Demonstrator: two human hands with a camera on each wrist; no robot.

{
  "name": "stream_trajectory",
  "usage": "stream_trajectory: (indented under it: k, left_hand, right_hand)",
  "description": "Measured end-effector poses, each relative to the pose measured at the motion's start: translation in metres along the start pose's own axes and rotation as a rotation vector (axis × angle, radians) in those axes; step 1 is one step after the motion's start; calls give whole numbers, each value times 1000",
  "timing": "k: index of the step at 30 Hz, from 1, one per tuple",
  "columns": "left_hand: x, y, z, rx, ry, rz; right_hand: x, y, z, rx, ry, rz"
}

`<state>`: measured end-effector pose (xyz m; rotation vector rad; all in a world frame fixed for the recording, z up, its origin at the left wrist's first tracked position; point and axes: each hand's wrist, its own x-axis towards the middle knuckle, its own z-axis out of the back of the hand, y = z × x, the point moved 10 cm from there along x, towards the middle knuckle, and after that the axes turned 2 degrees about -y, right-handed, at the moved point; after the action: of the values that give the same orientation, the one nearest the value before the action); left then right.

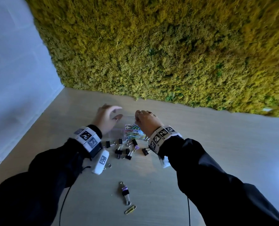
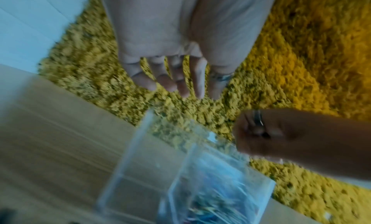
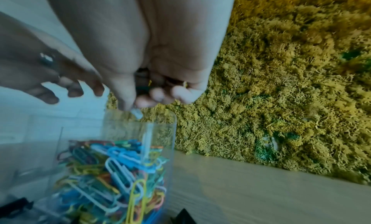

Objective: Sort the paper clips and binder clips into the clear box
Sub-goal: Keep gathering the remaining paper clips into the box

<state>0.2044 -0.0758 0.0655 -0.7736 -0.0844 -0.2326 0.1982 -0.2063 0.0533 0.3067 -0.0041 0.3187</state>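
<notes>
Right hand (image 3: 160,91) pinched a pale paper clip (image 3: 137,113) above the clear box (image 3: 160,132); left hand (image 1: 107,119) hovered beside, fingers loose, holding nothing.

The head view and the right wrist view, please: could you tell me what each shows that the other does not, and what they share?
Only the head view shows the binder clips loose on the table near the box, a clip chain and a lone yellow paper clip closer in, plus both sleeves.

Only the right wrist view shows the right hand with fingers curled around small items above the box rim.

Both show the clear box of coloured paper clips, the open left hand and the moss wall.
</notes>
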Motion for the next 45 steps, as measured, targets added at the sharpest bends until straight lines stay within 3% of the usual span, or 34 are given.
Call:
stream_trajectory:
  k: [2,4,8,12,16,19,25,30,35,39,41,43,45]
  left_hand:
    - [-5,10,12,12,28,46]
    - [-12,24,5,38,177,115]
    - [-23,31,-18,50,332,100]
    - [-18,26,-19,74,260,53]
    - [-15,30,-21,83,272,42]
    - [-15,27,-19,64,267,31]
    - [-13,25,-20,87,271,22]
    - [-15,23,-18,38,273,20]
    - [-14,23,-19,92,280,26]
    - [-15,27,-20,95,298,49]
    - [-17,29,-20,101,333,82]
    - [-27,29,-17,133,401,115]
    - [-40,30,-1,112,379,129]
  right_hand:
    - [0,-4,-5,-12,-7,4]
    - [-4,-7,-2,46,-66,20]
    - [-21,3,11,3,-196,82]
    - [-33,2,-10,-341,7,64]
    - [-34,-1,-16,-214,119,40]
    - [-26,-4,-6,-124,66,-10]
    - [-27,0,-24,-298,180,9]
    - [-27,-13,2,-83,21,-21]
    - [-31,-12,-19,-258,64,-25]
    - [-33,-15,-18,-151,23,-73]
    - [-39,-7,1,-28,-121,-57]
    - [-57,10,26,30,-333,51]
    - [-82,26,32,118,-402,175]
